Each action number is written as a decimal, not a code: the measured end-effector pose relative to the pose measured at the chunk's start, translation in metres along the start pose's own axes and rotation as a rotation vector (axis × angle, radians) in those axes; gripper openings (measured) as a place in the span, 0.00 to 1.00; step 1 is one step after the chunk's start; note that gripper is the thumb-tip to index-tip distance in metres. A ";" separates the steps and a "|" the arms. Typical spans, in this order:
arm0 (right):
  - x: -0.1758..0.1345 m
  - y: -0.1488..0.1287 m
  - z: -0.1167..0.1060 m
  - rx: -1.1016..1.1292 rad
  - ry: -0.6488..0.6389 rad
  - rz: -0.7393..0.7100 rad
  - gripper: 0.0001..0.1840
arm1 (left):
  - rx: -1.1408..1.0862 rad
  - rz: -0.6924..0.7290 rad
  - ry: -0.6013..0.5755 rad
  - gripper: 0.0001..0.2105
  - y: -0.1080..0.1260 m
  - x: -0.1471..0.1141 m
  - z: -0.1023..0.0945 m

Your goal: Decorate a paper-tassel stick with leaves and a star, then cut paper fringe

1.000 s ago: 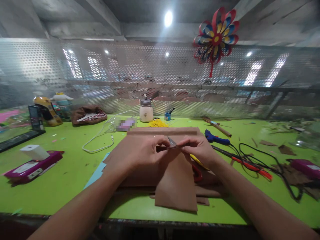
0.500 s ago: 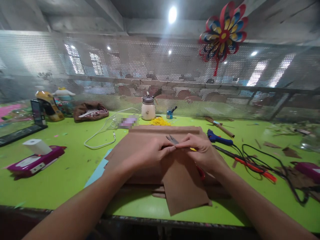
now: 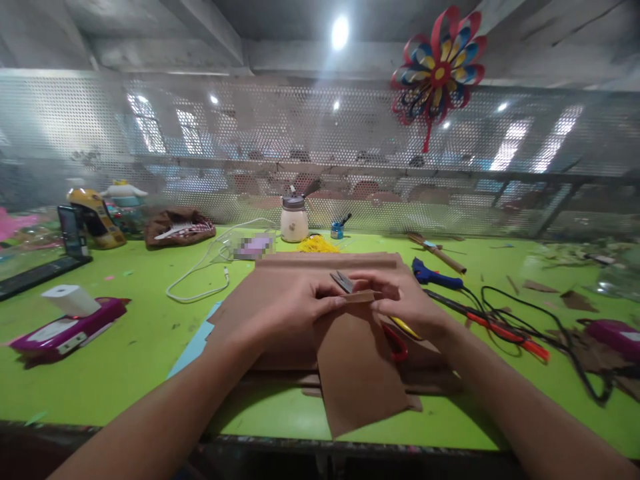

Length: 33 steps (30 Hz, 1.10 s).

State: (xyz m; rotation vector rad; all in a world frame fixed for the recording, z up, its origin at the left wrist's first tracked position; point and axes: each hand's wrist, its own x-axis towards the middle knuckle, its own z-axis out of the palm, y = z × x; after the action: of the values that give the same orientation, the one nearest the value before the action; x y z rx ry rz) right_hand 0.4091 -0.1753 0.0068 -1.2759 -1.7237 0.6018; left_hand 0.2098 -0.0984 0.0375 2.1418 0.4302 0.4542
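Near the middle of the table, a strip of brown paper (image 3: 360, 373) hangs toward me with its top edge folded over. My left hand (image 3: 297, 307) pinches the left end of that fold between thumb and fingers. At the right end, the thumb and fingers of my right hand (image 3: 407, 303) are closed on the same fold. Behind and under the strip lie scissors; their grey blades (image 3: 342, 281) point up and away, and a red handle loop (image 3: 399, 347) and a yellow part (image 3: 406, 328) show below my right hand. All rest over larger brown sheets (image 3: 265, 293).
A blue glue gun (image 3: 437, 275) and an orange-handled tool (image 3: 510, 337) with black cord lie to the right. Leftward are a purple power strip (image 3: 70, 330), a white cable (image 3: 195, 293) and a phone (image 3: 73, 230). Yellow strands (image 3: 317, 244) and a pale jar (image 3: 294, 221) stand behind.
My hands have spread slightly apart along the fold, and more of the folded edge shows. The strip has shifted a little left, and more of the red and yellow handles is visible.
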 end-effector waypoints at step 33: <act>-0.001 -0.009 0.001 -0.089 0.121 -0.015 0.08 | 0.268 -0.023 0.168 0.15 0.017 -0.012 0.009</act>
State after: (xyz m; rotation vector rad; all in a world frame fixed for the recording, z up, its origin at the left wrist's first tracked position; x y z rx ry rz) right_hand 0.4038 -0.1790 0.0126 -1.3326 -1.6740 0.4341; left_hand 0.2060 -0.1191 0.0447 2.3622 0.6406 0.5938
